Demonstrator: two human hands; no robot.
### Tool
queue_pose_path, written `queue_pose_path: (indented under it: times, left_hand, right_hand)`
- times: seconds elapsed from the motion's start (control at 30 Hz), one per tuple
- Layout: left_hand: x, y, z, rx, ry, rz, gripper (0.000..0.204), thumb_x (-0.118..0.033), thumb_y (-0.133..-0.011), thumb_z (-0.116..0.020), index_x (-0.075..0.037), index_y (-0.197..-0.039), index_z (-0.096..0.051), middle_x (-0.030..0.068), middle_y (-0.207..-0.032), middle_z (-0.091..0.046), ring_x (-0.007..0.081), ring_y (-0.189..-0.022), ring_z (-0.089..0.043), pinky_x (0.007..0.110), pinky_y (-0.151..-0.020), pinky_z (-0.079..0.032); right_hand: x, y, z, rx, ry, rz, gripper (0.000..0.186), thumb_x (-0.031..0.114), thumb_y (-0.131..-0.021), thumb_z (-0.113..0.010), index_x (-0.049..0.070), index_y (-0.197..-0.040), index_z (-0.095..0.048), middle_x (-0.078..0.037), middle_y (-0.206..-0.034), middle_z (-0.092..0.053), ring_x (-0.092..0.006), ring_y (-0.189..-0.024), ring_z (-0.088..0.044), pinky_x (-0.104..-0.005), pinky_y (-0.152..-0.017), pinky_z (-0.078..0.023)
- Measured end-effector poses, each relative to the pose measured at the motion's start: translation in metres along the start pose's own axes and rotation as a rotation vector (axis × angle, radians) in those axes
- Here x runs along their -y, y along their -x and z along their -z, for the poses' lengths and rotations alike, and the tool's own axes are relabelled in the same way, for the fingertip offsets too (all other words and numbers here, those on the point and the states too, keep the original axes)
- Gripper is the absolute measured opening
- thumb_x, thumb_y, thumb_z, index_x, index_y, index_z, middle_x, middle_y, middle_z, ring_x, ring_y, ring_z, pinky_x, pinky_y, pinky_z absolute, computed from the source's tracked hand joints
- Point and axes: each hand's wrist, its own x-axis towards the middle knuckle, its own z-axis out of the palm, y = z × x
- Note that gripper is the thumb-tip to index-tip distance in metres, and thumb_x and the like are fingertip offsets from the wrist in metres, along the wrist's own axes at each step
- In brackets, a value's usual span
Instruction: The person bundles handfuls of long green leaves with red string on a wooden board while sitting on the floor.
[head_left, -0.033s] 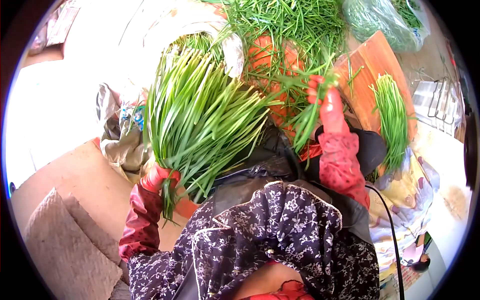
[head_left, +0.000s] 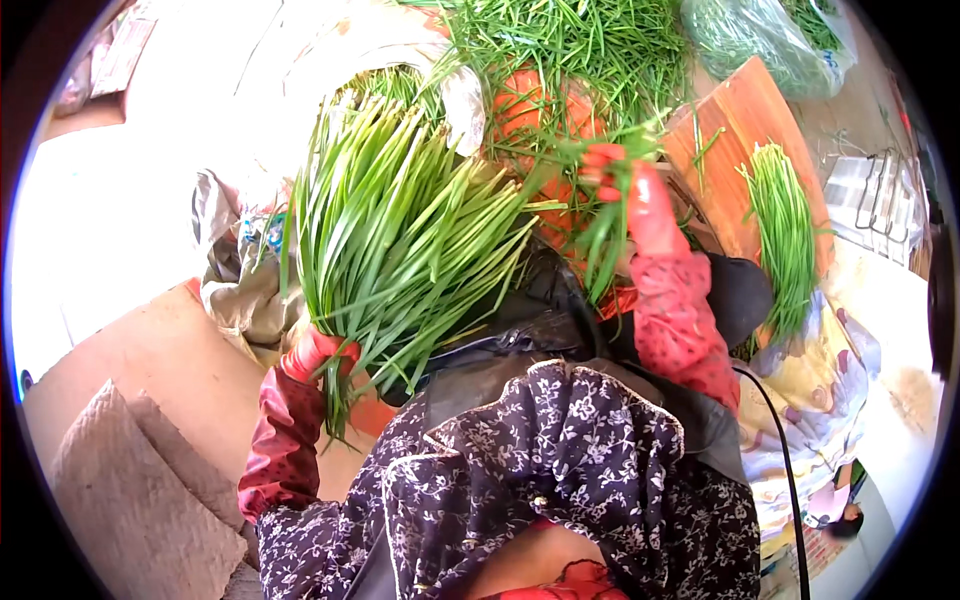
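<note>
Red gloves cover both my hands. My left hand (head_left: 322,355) is closed round the leafy end of a large bunch of garlic chives (head_left: 400,235), whose pale cut ends fan upward and to the right. To the right of that bunch, my right hand (head_left: 632,185) grips a small bunch of loose chives (head_left: 603,245) that hangs below its fingers. Some motion blur smears its fingertips. Beyond it lies a big heap of loose chives (head_left: 580,45), spilling over an orange-red surface (head_left: 520,100).
A wooden board (head_left: 735,140) at the right carries a neat chive bundle (head_left: 782,235). Behind it sits a clear plastic bag (head_left: 765,45) of greens. Crumpled grey-beige cloth (head_left: 240,285) lies left of my bunch. A black cable (head_left: 785,450) runs down the right side; a person (head_left: 842,520) shows at lower right.
My right hand has shifted a little to the left with its small bunch of chives. My left hand keeps its place and its grip.
</note>
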Motion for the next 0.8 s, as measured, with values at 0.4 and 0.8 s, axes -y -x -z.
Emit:
queue_pose_path:
  times: [0.4,0.8]
  left_hand:
    - [-0.013,-0.017,0.005,0.04,-0.224,-0.27,0.045,-0.008,-0.062,-0.075,-0.002,-0.105,-0.063,0.0081,-0.088,-0.063,0.0182,-0.079,-0.059,0.032,-0.07,-0.047]
    - [-0.008,-0.038,0.035,0.036,-0.48,-0.633,0.052,-0.01,-0.065,-0.077,-0.003,-0.114,-0.06,0.0081,-0.11,-0.062,0.0199,-0.1,-0.057,0.036,-0.088,-0.046]
  right_hand:
    - [0.0,0.018,0.017,0.136,0.144,-0.281,0.023,0.024,-0.087,-0.06,0.002,-0.096,-0.061,-0.001,-0.077,-0.06,-0.0052,-0.056,-0.047,-0.021,-0.045,-0.035]
    - [-0.018,-0.011,-0.078,0.697,0.427,-0.293,0.042,0.024,-0.079,-0.068,0.004,-0.115,-0.056,-0.003,-0.091,-0.067,-0.0078,-0.069,-0.054,-0.0236,-0.061,-0.042]
